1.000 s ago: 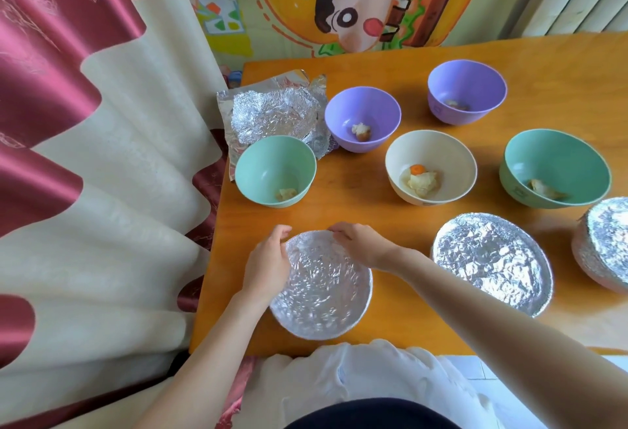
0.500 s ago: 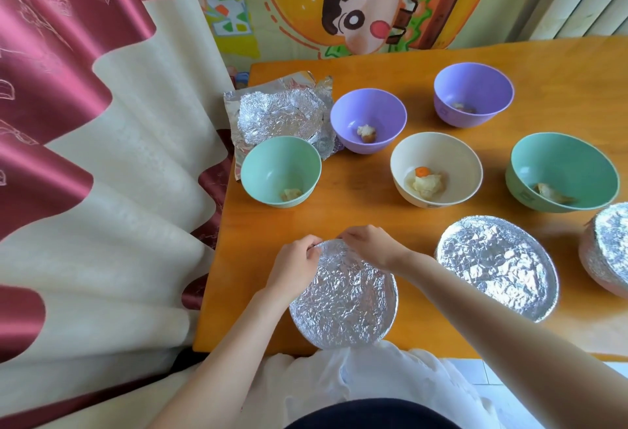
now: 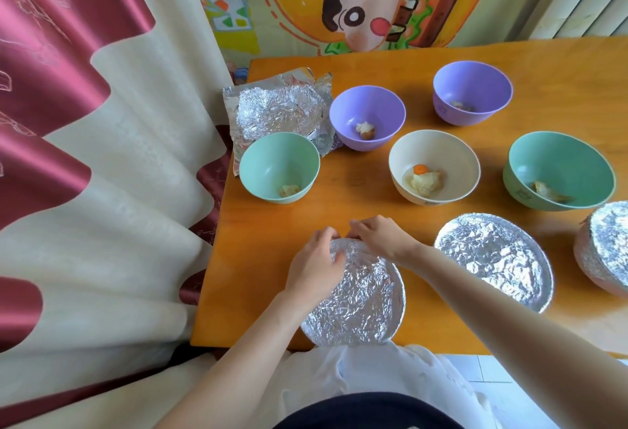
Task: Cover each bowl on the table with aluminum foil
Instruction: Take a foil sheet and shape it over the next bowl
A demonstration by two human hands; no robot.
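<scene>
Thing in hand: round foil-wrapped bowl, crinkled silver, at the near edge of the orange wooden worktop, right in front of the person.
Hands: left hand and right hand are close together at this bowl's far rim, fingers curled onto the foil edge, apparently pinching it down.
Foil handling: probably very light and thin. It tears easily and keeps any crease, so take it at the overhanging edge and fold it under the rim.
Bowl handling: looks like light, stiff plastic that could slide on the smooth top, so steady it with one hand.
Covered bowls: three. This one, a second foil-covered bowl to its right, and a third foil-covered bowl cut off by the right edge.
Open bowls: five. Left mint-green bowl, right mint-green bowl, near purple bowl, far purple bowl and a cream bowl, each with a scrap of food.
Spare foil: one crumpled silver foil pile at the far left corner; the sheet count cannot be told.
</scene>
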